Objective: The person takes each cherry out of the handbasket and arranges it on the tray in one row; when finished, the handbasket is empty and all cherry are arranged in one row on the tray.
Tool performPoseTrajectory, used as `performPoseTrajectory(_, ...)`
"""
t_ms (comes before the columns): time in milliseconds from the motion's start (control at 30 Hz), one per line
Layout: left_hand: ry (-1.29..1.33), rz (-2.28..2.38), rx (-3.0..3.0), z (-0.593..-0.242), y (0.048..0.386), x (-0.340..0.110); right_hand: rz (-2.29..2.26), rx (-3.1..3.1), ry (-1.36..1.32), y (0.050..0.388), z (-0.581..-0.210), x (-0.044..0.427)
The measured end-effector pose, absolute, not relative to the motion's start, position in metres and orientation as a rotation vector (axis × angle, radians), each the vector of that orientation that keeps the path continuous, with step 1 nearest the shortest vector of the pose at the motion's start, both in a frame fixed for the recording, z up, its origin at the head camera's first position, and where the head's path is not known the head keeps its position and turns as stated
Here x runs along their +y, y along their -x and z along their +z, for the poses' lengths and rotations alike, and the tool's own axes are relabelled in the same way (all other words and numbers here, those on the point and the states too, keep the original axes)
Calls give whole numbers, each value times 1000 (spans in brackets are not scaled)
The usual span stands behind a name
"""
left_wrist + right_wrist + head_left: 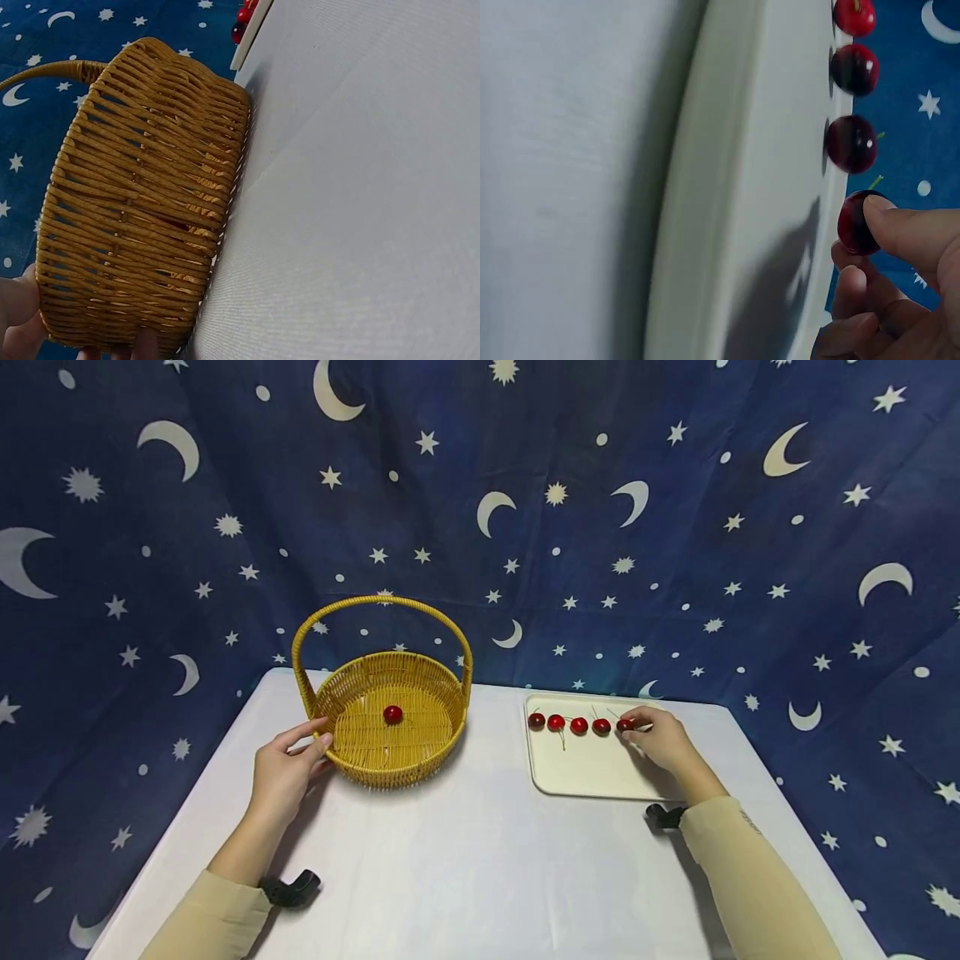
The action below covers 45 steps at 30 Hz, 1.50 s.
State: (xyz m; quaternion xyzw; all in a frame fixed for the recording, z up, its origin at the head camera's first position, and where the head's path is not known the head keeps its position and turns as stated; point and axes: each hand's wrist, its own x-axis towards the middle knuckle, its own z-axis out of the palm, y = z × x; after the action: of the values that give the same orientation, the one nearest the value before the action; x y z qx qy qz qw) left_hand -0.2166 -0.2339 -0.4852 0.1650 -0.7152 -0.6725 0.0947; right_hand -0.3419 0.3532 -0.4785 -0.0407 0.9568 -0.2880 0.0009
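Observation:
My left hand [283, 772] grips the near-left side of a yellow wicker basket [390, 775] with a tall arched handle. In the left wrist view, the thumb and fingertips show at the edge of the basket's woven wall [142, 187]. One dark red cherry [392, 715] lies inside on the basket's floor. At the right, my right hand [663, 743] pinches a cherry [857, 225] between thumb and fingers, at the right end of a row on a cream tray [585, 772]. Its green stem points up. Whether this cherry touches the tray is unclear.
Several other stemmed cherries [578, 726] line the far part of the tray, left of the right hand. Basket and tray stand apart on a white-covered table [465, 860]. A dark blue cloth [525, 527] with moons and stars hangs behind and at both sides.

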Motion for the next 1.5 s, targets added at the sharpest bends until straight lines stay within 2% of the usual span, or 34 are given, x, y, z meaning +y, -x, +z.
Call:
performPoseTrajectory(367,-469,-1998,-2147,-487,214,-234,-889,2972,92,345,-482,354)
performPoseTrajectory(733,-483,-2014,-2141,-489,217,-234,-932,3049,161,330,-455,339)
performPoseTrajectory(933,-482,-2014,-2128,-489,217,-234,-1035,3029,434,312,-437,289)
performPoseTrajectory(1233,-487,-2000,-2144,-487,216,-234,-1156,2839,845,285,-427,182)
performPoseTrajectory(1500,-494,-2012,-2130,-487,216,-236,-1270,2650,1024,288,-428,88)
